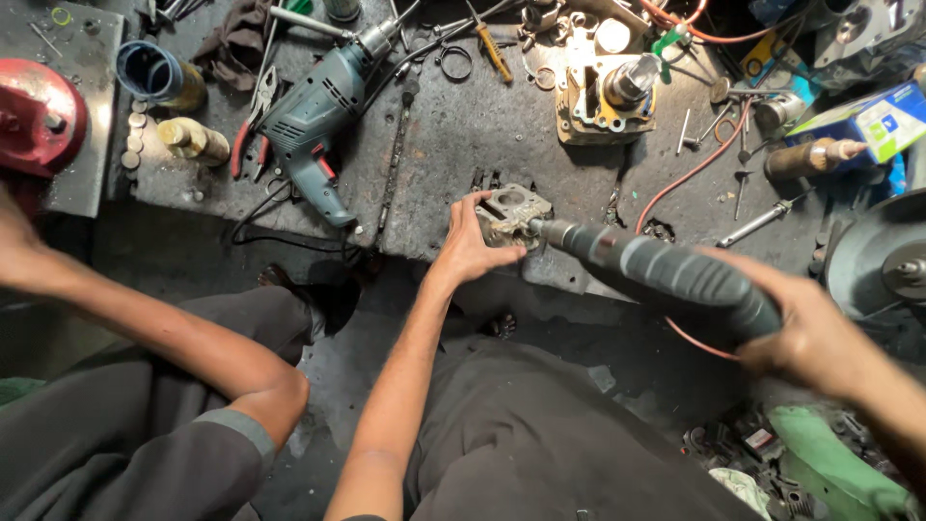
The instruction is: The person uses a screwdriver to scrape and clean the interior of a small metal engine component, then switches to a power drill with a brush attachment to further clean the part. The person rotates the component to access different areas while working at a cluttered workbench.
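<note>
The left hand (470, 246) is clamped on a small grey metal casting (512, 214) that sits at the front edge of the dark, greasy surface (463, 125), thumb and fingers closed around its left side. The right hand (808, 328) is wrapped tight around the grey body of a handheld rotary grinder (656, 272), whose tip touches the right side of the casting. The two hands are well apart, joined only by tool and part.

Taking the casting as landmark: behind it and to the right stands a yellowish engine block (603, 101) with a round metal piece standing in its bore. Behind and to the left lies a blue-green electric drill (318, 116), with red-handled pliers (249, 130) just beside it. Farther left of the drill lies a blue cup (149, 72) on its side; what is in it cannot be told. Just below the cup lies a pale yellow bottle (193, 140), its contents hidden. Far left of the casting sits a red round object (39, 116). To the far right lies a blue and white carton (868, 121), shut. Another person's arm (145, 328) reaches across at the left, well apart from the casting.
</note>
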